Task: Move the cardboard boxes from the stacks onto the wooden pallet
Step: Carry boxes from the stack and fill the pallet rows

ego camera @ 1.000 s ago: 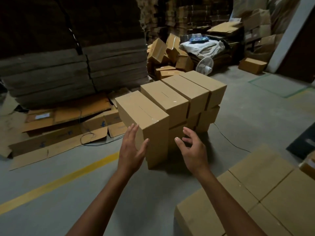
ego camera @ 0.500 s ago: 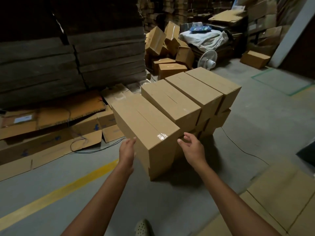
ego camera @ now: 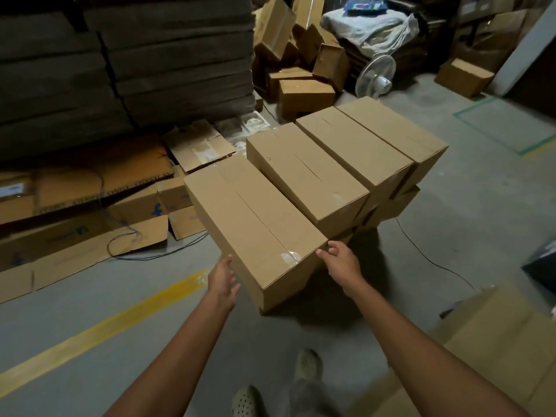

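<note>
I have both hands on the nearest box (ego camera: 258, 224), the near-left one of a row of four (ego camera: 355, 152) lying side by side on a lower layer of boxes on the grey floor. It is long, plain brown cardboard, its top seam sealed with clear tape that shines at the near end. My left hand (ego camera: 224, 279) lies flat, fingers straight, against its left side. My right hand (ego camera: 344, 264) touches the near right corner with its fingertips, the fingers only loosely bent. A yellow line (ego camera: 99, 329) crosses the floor on the left, and flattened cartons (ego camera: 75, 236) lie beyond it.
</note>
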